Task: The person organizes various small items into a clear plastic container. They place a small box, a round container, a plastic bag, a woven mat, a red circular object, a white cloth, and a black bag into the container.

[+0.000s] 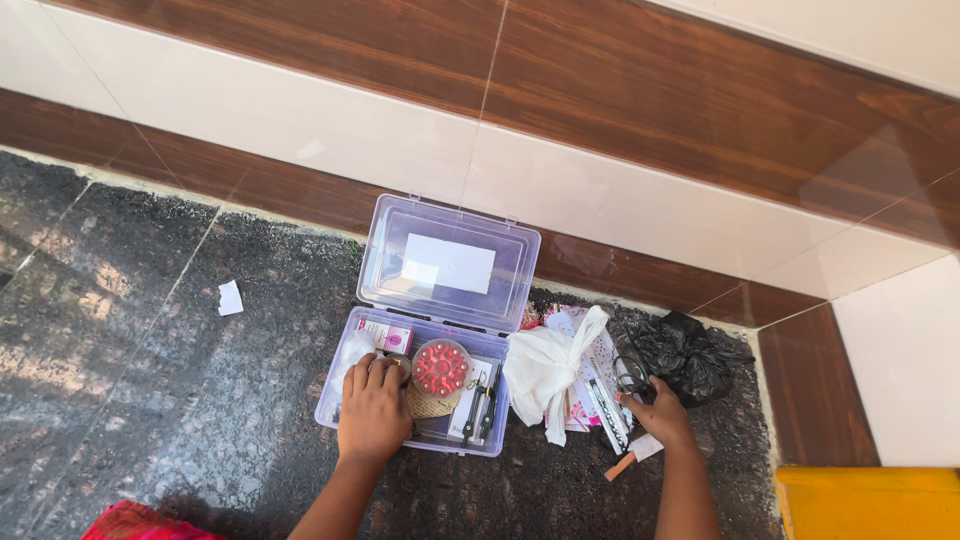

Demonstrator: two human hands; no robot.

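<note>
A clear plastic box point(424, 443) lies on the dark floor with its lid point(448, 262) swung up against the wall. My left hand point(374, 412) rests palm-down inside the box, touching its contents beside a round red-patterned container point(441, 366) and a coil of twine point(432, 405). A small pink carton point(386, 335) and dark tools point(479, 404) also lie inside. My right hand point(657, 412) is right of the box, its fingers closed on black scissors point(630, 378) beside a black plastic bag point(684, 352). Just left of that hand sits a white cloth bundle point(545, 369).
A wall of white and wood-brown tiles point(560, 180) rises behind the box. Printed packets point(600, 390) and a small wooden-handled tool point(630, 458) lie near my right hand. A white paper scrap point(230, 297) is on the floor at left, a yellow object point(868, 502) at lower right.
</note>
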